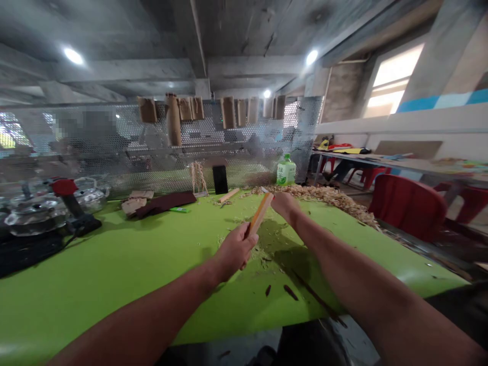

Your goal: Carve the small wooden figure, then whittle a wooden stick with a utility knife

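Note:
My left hand point(235, 250) is wrapped round the near end of a flat strip of wood point(261, 214), which slants up and away over the table. At the strip's far end is my right hand point(285, 205), closed on what looks like a carving knife. Only a small pale tip, seemingly its blade point(264, 190), shows beyond the fist; the handle is hidden by the fingers. Fine wood shavings point(263, 254) lie on the green tabletop point(152, 274) beneath both hands, and dark wood slivers point(290, 292) lie nearer to me.
A long heap of shavings point(335, 197) runs along the right edge. At the back stand a green bottle point(286, 170) and a black phone-like slab point(220, 179), with another wood strip point(229, 195) nearby. Metal kettles point(36, 216) and a red-topped tool point(70, 201) occupy the left.

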Demonstrator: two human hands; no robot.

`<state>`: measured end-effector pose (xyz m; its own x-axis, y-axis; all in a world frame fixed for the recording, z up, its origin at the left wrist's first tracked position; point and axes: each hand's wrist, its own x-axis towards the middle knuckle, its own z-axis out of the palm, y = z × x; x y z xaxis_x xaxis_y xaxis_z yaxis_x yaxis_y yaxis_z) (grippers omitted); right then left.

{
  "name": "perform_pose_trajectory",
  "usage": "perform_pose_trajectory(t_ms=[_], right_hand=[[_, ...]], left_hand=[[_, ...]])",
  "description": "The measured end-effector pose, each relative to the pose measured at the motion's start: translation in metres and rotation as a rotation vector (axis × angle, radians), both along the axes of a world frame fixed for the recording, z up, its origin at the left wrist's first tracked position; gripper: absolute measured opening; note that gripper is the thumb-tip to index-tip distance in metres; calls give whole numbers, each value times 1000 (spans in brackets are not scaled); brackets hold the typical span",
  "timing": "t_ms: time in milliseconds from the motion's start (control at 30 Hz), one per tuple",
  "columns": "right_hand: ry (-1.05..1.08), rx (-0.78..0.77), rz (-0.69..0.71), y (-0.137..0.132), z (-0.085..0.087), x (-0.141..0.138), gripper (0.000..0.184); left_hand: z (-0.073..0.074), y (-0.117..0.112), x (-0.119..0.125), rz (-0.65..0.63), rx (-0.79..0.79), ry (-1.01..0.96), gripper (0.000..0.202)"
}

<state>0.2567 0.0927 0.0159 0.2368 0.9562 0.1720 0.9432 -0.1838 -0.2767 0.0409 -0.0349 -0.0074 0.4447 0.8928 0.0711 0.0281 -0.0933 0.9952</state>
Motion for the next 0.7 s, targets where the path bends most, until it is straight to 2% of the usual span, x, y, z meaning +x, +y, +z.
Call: perform_pose_trajectory(t_ms=[67, 133, 267, 400, 533, 700], right_hand=[[6, 10, -9, 3, -2, 7, 35], [-9, 69, 42, 0, -4, 1, 35], [-39, 176, 249, -19, -9, -35, 32], [-114, 117, 402, -39, -12, -64, 29], [-204, 63, 428, -46, -14, -73, 29], [-237, 38, 364, -45, -14, -75, 30]], left_hand=[[-1, 3, 0, 9, -15, -59, 34], [-2, 12, -3, 96, -36, -78, 21], [-3, 31, -12, 216, -79, -94, 6], [-3, 38, -15, 255, -74, -114, 8], [-5, 39, -13, 253, -45, -120, 12], [-9, 45, -13, 249, -45, -88, 15]])
